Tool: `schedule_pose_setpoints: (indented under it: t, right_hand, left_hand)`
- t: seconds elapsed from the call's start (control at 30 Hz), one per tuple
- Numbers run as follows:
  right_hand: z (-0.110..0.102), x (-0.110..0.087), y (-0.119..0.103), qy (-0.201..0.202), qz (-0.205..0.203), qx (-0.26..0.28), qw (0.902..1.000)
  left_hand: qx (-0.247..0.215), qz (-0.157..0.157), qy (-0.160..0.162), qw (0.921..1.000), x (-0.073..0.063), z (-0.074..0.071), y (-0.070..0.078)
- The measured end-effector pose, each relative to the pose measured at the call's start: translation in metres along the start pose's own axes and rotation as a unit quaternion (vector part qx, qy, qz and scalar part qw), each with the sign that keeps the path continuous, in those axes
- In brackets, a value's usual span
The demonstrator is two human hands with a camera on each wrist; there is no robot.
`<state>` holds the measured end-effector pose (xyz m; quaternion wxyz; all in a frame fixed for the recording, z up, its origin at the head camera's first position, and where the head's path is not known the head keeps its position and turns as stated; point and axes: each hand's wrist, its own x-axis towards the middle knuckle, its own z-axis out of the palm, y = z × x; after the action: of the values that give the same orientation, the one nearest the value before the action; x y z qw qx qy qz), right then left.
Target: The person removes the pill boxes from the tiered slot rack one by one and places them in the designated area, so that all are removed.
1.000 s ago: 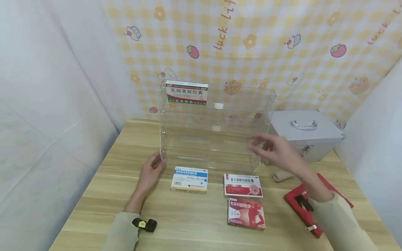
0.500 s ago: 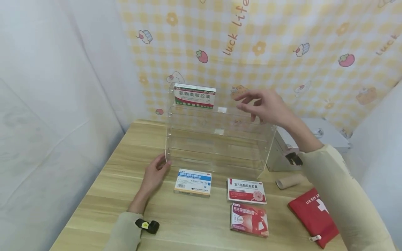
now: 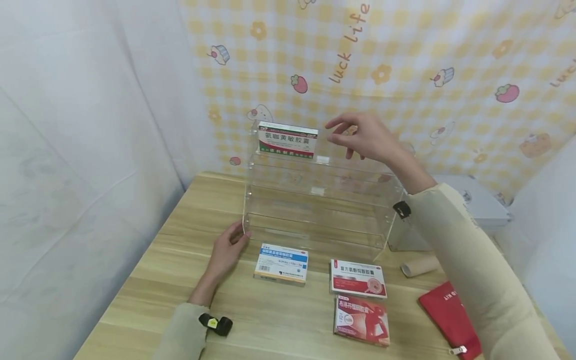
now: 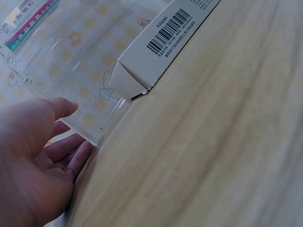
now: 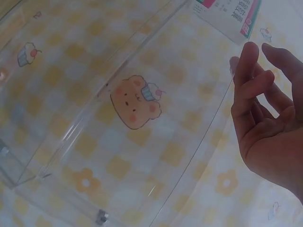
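Note:
A clear acrylic tiered rack stands on the wooden table. My left hand holds its lower left corner; in the left wrist view the thumb lies on the near side of the panel and the fingers are at its edge. On the top tier, at the left, a green, white and red medicine box stands upright. Just right of that box, above the rack, my right hand hovers with loosely bent fingers and nothing in them. Its fingertips point toward the box in the right wrist view.
In front of the rack lie a blue-and-white medicine box, a red-and-white one and a red-purple one. To the right are a cardboard tube, a red first aid pouch and a silver case, partly behind my sleeve.
My right hand has risen from the rack's lower right side to above its top tier, then moved left toward the standing box. The left hand keeps its hold on the corner.

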<state>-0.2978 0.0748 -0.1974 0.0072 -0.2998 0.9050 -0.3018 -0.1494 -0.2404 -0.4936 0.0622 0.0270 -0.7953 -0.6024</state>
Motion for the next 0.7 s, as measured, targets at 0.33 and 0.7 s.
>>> schedule_pose_setpoints:
  t: [0.33, 0.7]
  right_hand:
    - [0.009, 0.017, -0.004, -0.030, 0.021, -0.003, 0.9993]
    - [0.024, 0.027, -0.009, -0.043, 0.024, 0.021, 0.9985]
  left_hand:
    - [0.008, 0.012, 0.003, 0.9999, 0.001, 0.002, 0.002]
    - [0.002, 0.015, -0.003, 0.9999, -0.003, -0.002, 0.014]
